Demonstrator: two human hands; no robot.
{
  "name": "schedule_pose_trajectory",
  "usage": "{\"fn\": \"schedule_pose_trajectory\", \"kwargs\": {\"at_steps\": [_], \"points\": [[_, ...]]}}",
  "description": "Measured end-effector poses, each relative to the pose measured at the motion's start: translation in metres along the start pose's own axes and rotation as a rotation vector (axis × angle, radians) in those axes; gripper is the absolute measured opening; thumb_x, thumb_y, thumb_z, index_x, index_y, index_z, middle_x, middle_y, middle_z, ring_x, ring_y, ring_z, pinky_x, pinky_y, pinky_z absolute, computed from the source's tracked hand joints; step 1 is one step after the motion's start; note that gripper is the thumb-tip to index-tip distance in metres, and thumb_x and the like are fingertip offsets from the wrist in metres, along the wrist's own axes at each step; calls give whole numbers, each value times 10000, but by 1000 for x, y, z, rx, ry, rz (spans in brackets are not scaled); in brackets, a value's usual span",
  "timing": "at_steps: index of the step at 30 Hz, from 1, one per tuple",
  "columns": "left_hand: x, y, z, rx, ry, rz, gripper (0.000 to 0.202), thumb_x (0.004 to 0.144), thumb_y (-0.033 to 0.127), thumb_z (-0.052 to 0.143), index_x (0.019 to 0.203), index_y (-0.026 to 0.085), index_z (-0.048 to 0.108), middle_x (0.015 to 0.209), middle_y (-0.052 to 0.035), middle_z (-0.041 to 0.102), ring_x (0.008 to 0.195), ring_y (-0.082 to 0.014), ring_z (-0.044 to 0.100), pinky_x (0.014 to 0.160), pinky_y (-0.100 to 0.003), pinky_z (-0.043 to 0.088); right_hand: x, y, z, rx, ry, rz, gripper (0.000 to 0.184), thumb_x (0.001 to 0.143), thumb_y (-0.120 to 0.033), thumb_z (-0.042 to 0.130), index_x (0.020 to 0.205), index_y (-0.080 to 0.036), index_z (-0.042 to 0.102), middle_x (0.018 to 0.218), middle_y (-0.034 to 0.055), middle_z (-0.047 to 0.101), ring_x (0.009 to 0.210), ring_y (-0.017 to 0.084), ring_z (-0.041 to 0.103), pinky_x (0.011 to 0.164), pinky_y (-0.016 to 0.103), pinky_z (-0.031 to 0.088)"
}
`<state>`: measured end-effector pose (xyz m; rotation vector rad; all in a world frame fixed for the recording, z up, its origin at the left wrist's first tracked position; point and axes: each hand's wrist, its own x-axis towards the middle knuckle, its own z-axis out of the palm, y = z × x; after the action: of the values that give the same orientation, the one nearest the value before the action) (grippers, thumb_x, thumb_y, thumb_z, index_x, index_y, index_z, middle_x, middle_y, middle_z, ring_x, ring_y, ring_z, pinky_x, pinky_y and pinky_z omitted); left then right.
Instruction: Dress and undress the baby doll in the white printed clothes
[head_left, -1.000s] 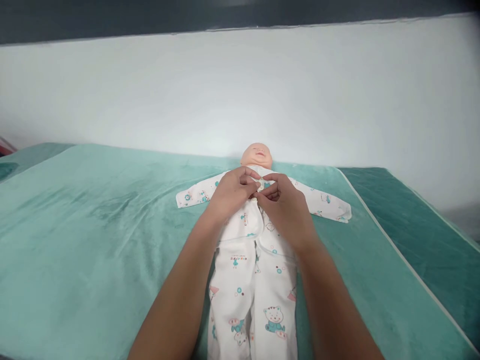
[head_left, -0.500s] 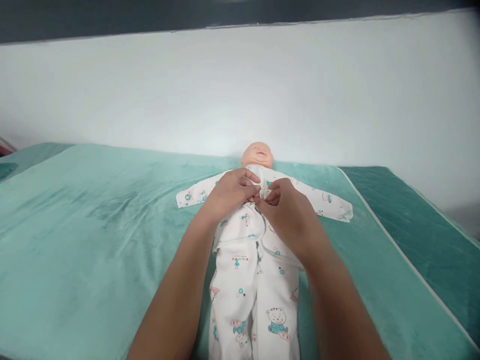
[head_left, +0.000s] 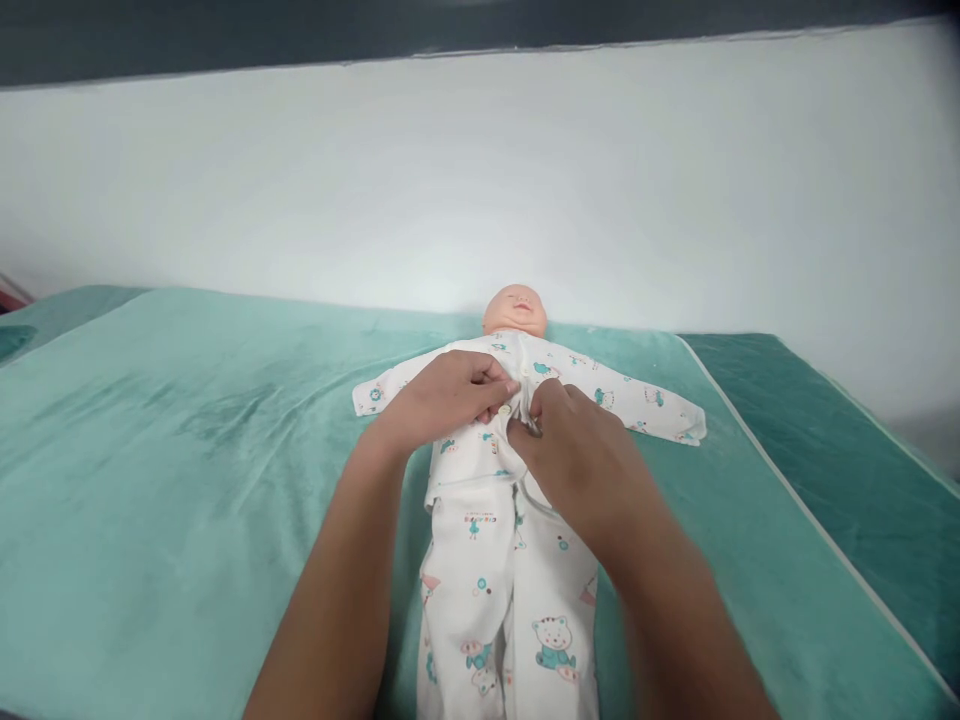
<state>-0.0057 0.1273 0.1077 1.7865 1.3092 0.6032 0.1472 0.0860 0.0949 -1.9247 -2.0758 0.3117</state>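
A baby doll lies on its back on a teal blanket, dressed in a white printed sleepsuit with its sleeves spread out to both sides. My left hand rests on the doll's chest, its fingers pinching the left edge of the suit's front opening beside a small button. My right hand is curled with its fingertips gripping the right edge of the same opening, just below the left hand's fingers. Both forearms reach in from the bottom of the view.
A white wall rises directly behind the doll's head. A darker green mat borders the blanket on the right, with a pale seam between them. The blanket stretches wide to the left.
Both hands have slid down from the collar towards the chest. The upper part of the suit's front near the neck now lies uncovered.
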Motion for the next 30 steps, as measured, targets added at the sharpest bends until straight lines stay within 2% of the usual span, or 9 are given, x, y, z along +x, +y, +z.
{"fn": "schedule_pose_trajectory", "kwargs": {"at_steps": [5,10,14,19,23,26,30], "points": [[-5,2,-2,42,-48,-2,245,815,441,581,754,206,619,678,20,580,606,-109,498,531,-238,370,2,2,-1,16,-5,-13,146,852,-219,456,722,-219,391,734,20,543,615,155,441,545,281,268],[-9,4,4,-47,-99,60,152,765,343,628,793,195,645,778,-3,643,706,-129,569,607,-245,427,3,20,-9,255,-70,36,120,765,-229,501,664,-224,436,650,-30,544,589,141,441,512,265,294],[-12,1,14,-107,-52,62,139,753,314,633,788,182,658,763,-17,648,651,-120,561,589,-250,433,-7,32,-4,396,-57,29,105,765,-238,491,662,-224,477,641,-40,550,592,135,455,527,269,323],[-21,-6,25,-209,39,8,158,769,326,648,830,180,640,730,4,615,538,-81,506,529,-235,407,-21,33,9,553,8,-89,263,859,-362,491,640,-217,474,588,-30,535,564,129,444,536,271,318],[-27,-10,29,-171,104,13,158,781,334,652,774,181,614,649,24,567,511,-74,465,487,-217,351,-19,33,13,754,-46,-83,289,890,-407,499,679,-210,529,543,-39,535,517,115,459,536,257,350],[-28,-14,28,-203,99,44,152,799,326,639,774,181,601,647,25,558,531,-78,477,494,-213,356,-16,35,18,892,-55,-65,280,892,-402,530,693,-206,540,518,-50,522,482,101,452,518,245,355],[-27,-18,26,-340,49,87,167,810,326,650,799,170,591,686,13,566,602,-90,523,537,-213,411,-14,33,24,1044,-9,-125,246,889,-405,569,750,-202,569,512,-63,500,469,88,439,495,231,348]]}}
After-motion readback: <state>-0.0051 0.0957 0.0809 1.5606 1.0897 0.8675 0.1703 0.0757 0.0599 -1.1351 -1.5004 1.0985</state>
